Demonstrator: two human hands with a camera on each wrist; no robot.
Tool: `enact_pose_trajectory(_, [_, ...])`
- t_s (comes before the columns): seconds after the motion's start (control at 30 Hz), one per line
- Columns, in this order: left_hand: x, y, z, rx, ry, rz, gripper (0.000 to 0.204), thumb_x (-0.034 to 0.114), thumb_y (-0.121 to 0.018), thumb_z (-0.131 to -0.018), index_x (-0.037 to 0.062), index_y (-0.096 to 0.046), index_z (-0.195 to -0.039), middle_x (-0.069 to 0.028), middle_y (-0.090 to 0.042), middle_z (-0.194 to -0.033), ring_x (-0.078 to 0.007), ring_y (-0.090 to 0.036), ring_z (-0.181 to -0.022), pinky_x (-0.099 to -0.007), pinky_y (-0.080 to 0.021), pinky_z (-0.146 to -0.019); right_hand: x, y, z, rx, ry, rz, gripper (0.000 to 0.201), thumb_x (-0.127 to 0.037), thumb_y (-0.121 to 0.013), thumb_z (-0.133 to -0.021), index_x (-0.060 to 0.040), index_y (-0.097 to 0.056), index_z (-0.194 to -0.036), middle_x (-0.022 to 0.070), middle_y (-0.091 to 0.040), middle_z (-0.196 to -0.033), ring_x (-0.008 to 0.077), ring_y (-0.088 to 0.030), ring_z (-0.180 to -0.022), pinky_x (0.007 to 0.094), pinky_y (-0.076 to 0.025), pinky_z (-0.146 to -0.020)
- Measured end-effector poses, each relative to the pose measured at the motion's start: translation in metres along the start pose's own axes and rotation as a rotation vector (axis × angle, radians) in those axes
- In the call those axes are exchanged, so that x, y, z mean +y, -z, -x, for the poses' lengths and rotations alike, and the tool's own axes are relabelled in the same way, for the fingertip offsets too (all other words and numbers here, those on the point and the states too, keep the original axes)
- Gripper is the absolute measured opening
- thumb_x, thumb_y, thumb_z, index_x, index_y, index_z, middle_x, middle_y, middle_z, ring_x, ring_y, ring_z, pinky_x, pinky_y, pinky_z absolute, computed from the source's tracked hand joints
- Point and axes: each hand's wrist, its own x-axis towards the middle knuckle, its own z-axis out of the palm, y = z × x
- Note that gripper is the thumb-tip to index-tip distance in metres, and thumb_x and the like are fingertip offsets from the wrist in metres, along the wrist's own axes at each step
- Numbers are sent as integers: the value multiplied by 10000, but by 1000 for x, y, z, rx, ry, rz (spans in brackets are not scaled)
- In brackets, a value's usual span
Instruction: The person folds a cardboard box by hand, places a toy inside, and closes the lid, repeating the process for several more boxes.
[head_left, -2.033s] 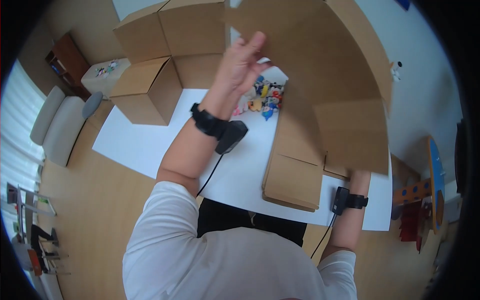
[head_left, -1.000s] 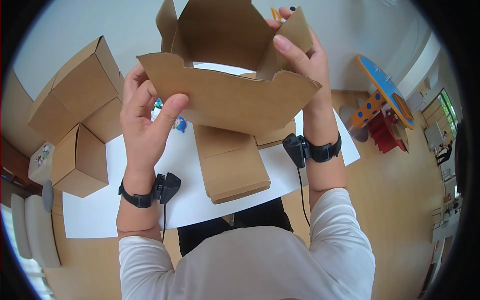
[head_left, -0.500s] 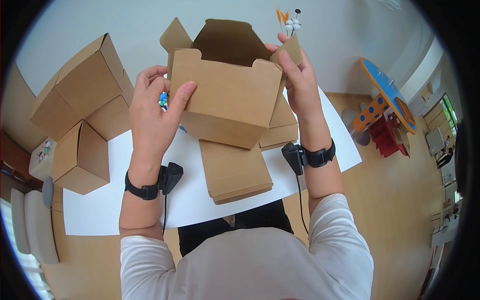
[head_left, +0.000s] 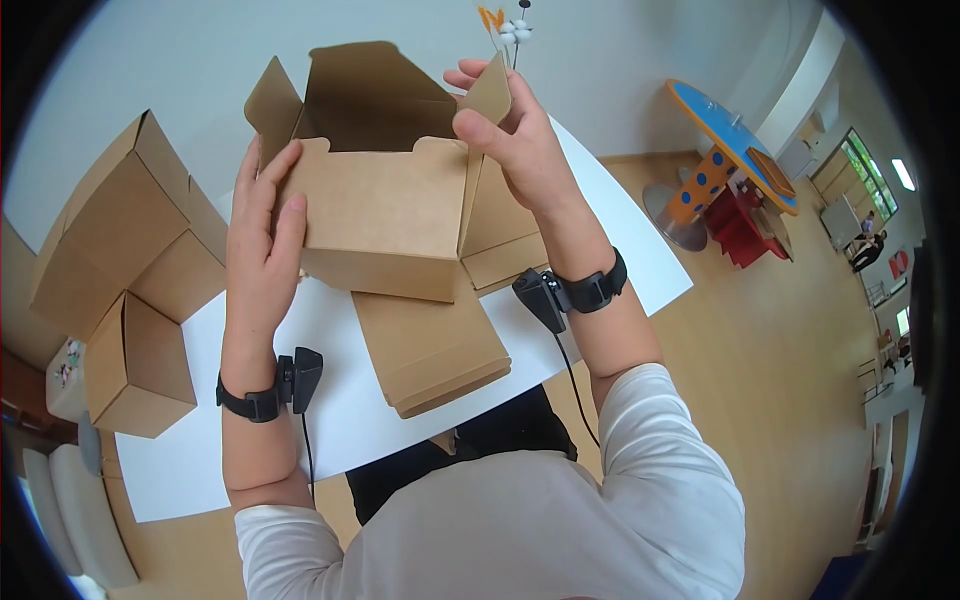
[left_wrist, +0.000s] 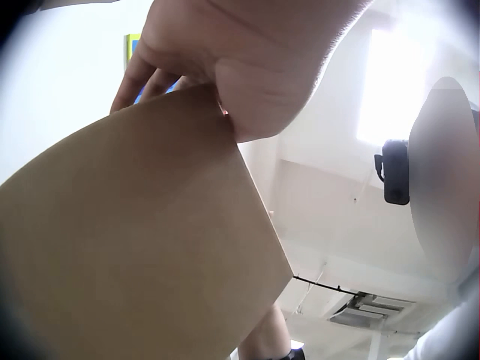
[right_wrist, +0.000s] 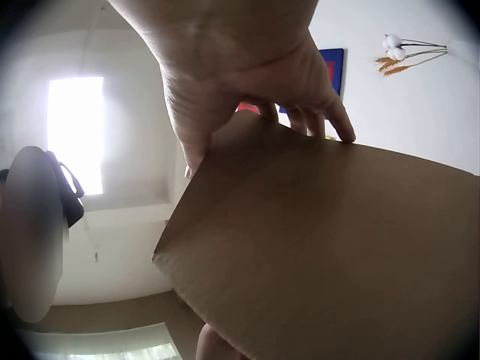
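Observation:
An open-topped cardboard box (head_left: 380, 205), its flaps raised, is held up over the table between both hands. My left hand (head_left: 262, 240) grips the box's left side, thumb near the front corner and fingers along the side. My right hand (head_left: 525, 150) grips the upper right, its thumb at the right side flap (head_left: 488, 98) and fingers behind it. In the left wrist view a brown panel (left_wrist: 142, 225) of the box fills the lower left below the palm. The right wrist view shows fingers over the edge of another panel (right_wrist: 322, 240).
Flat folded cardboard (head_left: 430, 350) lies on the white table (head_left: 320, 430) under the held box, with more cardboard (head_left: 505, 225) behind it. Other boxes (head_left: 140, 365) stand on the left. A blue-topped round table (head_left: 735, 140) and a red stool (head_left: 745, 225) are beyond the right side.
Both hands have come together on the box, which has turned from a tilted pose to upright and sunk lower. The view has swung, shifting the scene left over the last half second.

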Motion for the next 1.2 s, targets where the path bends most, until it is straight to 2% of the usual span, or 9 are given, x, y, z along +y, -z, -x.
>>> enact_pose_trajectory(0.23, [-3, -4, 2, 49, -21, 64, 507, 124, -465, -966, 60, -446, -1469, -184, -346, -1558, -296, -314, -1453, -368, -255, -1161, 16, 2, -7, -136, 167, -134, 828, -500, -799, -785, -64, -408, -1371, 172, -416, -1453, 318, -457, -1321, 416, -427, -1032])
enact_pose_trajectory(0.43, [-4, -4, 2, 62, -16, 61, 527, 97, -466, -948, 71, -448, -1473, -173, -343, -1564, -291, -299, -1463, -366, -241, -1169, 19, 2, -18, -162, 91, -543, 460, -407, -625, -963, -52, -513, -1233, 162, -531, -1354, 252, -509, -1239, 384, -411, -1018])
enact_pose_trajectory(0.53, [-4, -5, 2, 63, -30, 46, 527, 91, -464, -945, 76, -453, -1472, -169, -340, -1567, -288, -299, -1463, -368, -240, -1171, 12, 5, -22, -163, 31, -522, 390, -389, -640, -957, -38, -584, -1120, 128, -645, -1180, 201, -578, -1137, 348, -445, -962])
enact_pose_trajectory(0.63, [-4, -6, 2, 36, -83, 60, 514, 93, -463, -948, 69, -466, -1461, -161, -340, -1569, -287, -306, -1459, -370, -246, -1170, 4, 9, -22, -134, 4, -268, 370, -380, -664, -942, -27, -637, -1046, 92, -698, -1043, 153, -631, -986, 313, -471, -906])
enact_pose_trajectory(0.83, [-2, -6, -3, -83, -194, 49, 454, 98, -470, -950, 16, -533, -1392, -136, -427, -1521, -298, -368, -1424, -373, -273, -1158, 1, 5, -20, -35, 99, 72, 422, -375, -653, -952, -33, -653, -1199, 27, -684, -974, 116, -599, -976, 257, -458, -871])
enact_pose_trajectory(0.93, [3, -3, -3, -157, -257, -56, 451, 160, -539, -934, 15, -563, -1361, -125, -489, -1475, -319, -392, -1408, -395, -297, -1146, 2, 0, -15, 42, 51, 145, 455, -316, -699, -917, -15, -634, -1252, 98, -695, -1110, 171, -613, -1076, 315, -468, -952])
enact_pose_trajectory(1.03, [12, 1, -2, -201, -324, -116, 530, 231, -698, -845, 49, -594, -1332, -112, -518, -1448, -365, -397, -1393, -438, -343, -1120, 21, -4, -15, 116, 313, 382, 494, -223, -712, -907, -39, -571, -1343, 71, -663, -1165, 95, -590, -1002, 241, -459, -878])
enact_pose_trajectory(1.1, [15, 1, -2, -198, -345, -140, 662, 278, -831, -712, 71, -618, -1303, -108, -537, -1423, -394, -398, -1383, -463, -386, -1094, 29, -5, -16, 121, 273, 225, 527, -168, -720, -885, -45, -547, -1368, 83, -644, -1227, 107, -588, -1034, 239, -460, -874])
enact_pose_trajectory(1.2, [11, 2, -1, -200, -355, -144, 649, 269, -834, -712, 70, -623, -1292, -108, -545, -1410, -389, -404, -1380, -460, -397, -1090, 26, -1, -17, -19, 161, 108, 440, -155, -685, -900, -47, -594, -1316, 96, -633, -1271, 130, -587, -1067, 239, -457, -874])
